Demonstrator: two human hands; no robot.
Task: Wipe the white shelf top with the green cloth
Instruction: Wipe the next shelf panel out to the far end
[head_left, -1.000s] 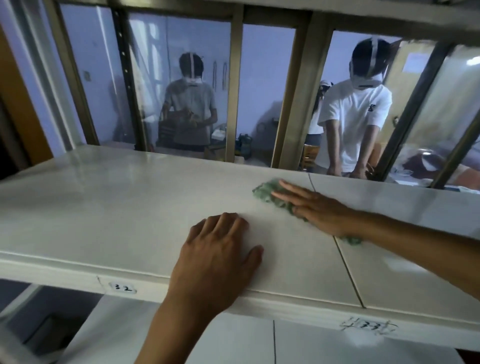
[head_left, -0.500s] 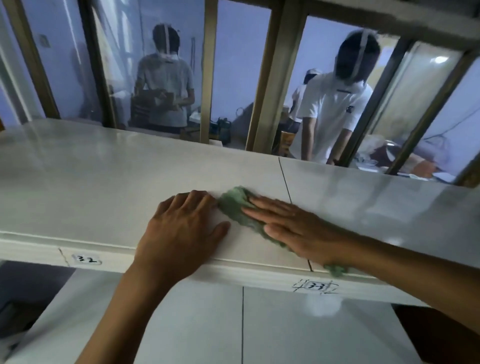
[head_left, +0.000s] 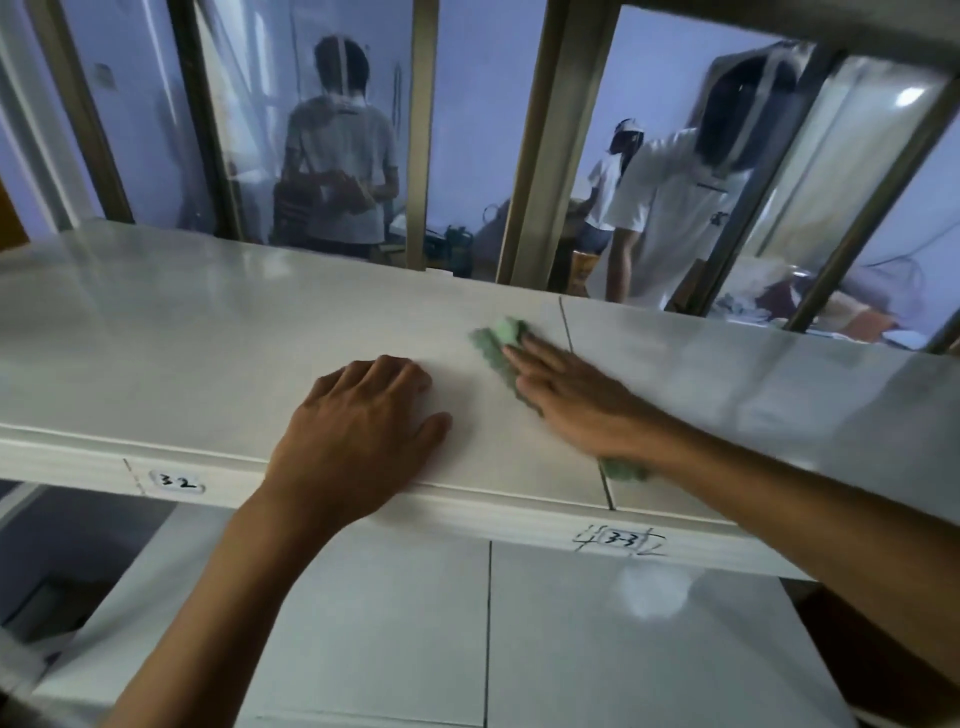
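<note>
The white shelf top (head_left: 182, 338) runs across the view, with a seam right of centre. The green cloth (head_left: 498, 343) lies on it by that seam, mostly hidden under my right hand (head_left: 576, 400); a corner shows past the fingertips and another bit below the wrist. My right hand presses flat on the cloth, fingers extended and slightly blurred. My left hand (head_left: 358, 436) rests palm down on the shelf near its front edge, left of the cloth and apart from it, fingers a little curled, holding nothing.
Labels "32" (head_left: 176, 480) and "33" (head_left: 621, 539) sit on the shelf's front edge. A lower white shelf (head_left: 415, 623) lies beneath. Behind the shelf stands a metal-framed glass partition (head_left: 550, 145); people stand beyond it.
My right hand has slid the cloth away from my left hand, toward the back of the shelf by the seam. My left hand has stayed planted near the front edge.
</note>
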